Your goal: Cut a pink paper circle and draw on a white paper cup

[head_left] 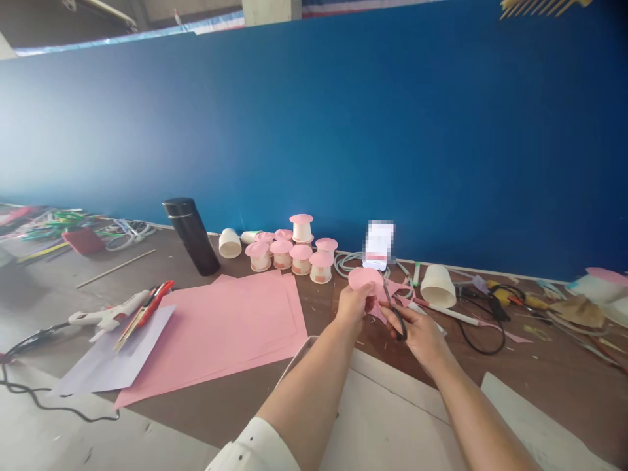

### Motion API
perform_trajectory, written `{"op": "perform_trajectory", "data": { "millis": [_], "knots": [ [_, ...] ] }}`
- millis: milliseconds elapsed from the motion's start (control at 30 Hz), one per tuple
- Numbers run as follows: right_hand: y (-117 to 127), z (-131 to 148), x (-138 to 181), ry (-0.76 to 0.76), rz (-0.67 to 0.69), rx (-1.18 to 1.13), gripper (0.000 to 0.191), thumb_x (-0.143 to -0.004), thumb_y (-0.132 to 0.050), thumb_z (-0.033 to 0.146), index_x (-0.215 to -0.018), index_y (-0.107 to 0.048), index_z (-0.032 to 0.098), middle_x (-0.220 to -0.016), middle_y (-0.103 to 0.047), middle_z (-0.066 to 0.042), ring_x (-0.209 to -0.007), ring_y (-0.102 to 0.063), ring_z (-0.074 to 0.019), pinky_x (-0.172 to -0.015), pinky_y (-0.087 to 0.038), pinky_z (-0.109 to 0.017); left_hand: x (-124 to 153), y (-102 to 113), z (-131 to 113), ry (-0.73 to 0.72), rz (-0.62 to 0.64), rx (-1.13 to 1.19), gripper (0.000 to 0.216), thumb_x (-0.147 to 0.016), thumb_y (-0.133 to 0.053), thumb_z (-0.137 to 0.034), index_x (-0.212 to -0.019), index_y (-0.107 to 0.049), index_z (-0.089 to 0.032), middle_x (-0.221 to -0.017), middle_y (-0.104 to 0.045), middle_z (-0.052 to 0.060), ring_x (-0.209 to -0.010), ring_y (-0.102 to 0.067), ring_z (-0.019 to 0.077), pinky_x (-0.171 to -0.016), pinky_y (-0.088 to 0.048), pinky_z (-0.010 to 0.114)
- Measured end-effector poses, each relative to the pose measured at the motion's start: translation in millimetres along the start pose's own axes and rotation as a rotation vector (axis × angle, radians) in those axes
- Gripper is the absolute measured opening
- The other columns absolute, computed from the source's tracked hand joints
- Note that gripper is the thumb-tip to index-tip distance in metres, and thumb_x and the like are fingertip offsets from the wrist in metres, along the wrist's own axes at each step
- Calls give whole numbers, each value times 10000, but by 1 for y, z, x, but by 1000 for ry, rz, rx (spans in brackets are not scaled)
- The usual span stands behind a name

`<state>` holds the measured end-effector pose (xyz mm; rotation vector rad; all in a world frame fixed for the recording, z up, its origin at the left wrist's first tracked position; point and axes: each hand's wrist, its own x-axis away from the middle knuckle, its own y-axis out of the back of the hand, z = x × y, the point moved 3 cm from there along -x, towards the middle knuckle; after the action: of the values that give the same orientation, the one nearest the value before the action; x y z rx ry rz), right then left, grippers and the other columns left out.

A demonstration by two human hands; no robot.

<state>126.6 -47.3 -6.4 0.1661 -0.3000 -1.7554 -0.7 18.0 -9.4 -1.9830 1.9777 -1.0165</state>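
Observation:
Between the fingers of my left hand (pixel 356 303) is a piece of pink paper (pixel 364 279) with a rounded edge. My right hand (pixel 416 335) grips a pair of scissors (pixel 398 320) by its dark handles, with the blades at the right side of the paper. Pink offcuts (pixel 400 288) lie or hang just beyond the blades; I cannot tell which are still joined. Left of my hands stand several paper cups topped with pink discs (pixel 321 267). One such cup (pixel 301 227) rests on top of the others.
Large pink sheets (pixel 230 320) cover the table at left, under a pale sheet (pixel 118 360), a glue gun (pixel 110 316) and a red cutter (pixel 154 304). A black flask (pixel 192 237), a propped phone (pixel 379 244), a white cup (pixel 438 286) and cables (pixel 483 307) stand or lie near the blue partition (pixel 314 131).

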Motion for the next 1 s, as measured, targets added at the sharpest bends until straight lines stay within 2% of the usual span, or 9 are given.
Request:
{"op": "perform_trajectory", "data": {
  "millis": [167,400,700,1000],
  "knots": [
    [0,-2,-1,-13,11,9,453,-712,-721,529,-1048,-764,228,-653,-642,-4,-577,-572,-162,-569,-437,-278,-1,0,-1,-4,-7,18,175,-724,-745,-175,-832,-634,-94,-677,-618,46,-546,-556,80,-530,-453,191],
    [-1,-1,0,-36,6,-15,444,-697,-739,493,-1051,-765,227,-656,-636,-2,-573,-564,-159,-570,-443,-281,0,0,-2,-4,-16,25,208,-702,-764,-170,-843,-629,-97,-684,-620,43,-539,-550,76,-531,-447,193],
    [-3,-1,0,-21,-22,-80,375,-641,-782,437,-961,-792,242,-622,-641,-4,-548,-558,-166,-542,-444,-296,-3,2,0,1,-9,19,186,-731,-736,-191,-860,-629,-110,-683,-629,41,-569,-567,82,-554,-457,191],
    [-2,2,2,-34,-24,-63,346,-629,-785,402,-938,-796,247,-604,-634,2,-538,-550,-154,-543,-438,-286,-4,0,1,1,9,42,314,-650,-821,-234,-877,-642,-111,-693,-639,43,-568,-564,89,-533,-440,198]
  ]
}}
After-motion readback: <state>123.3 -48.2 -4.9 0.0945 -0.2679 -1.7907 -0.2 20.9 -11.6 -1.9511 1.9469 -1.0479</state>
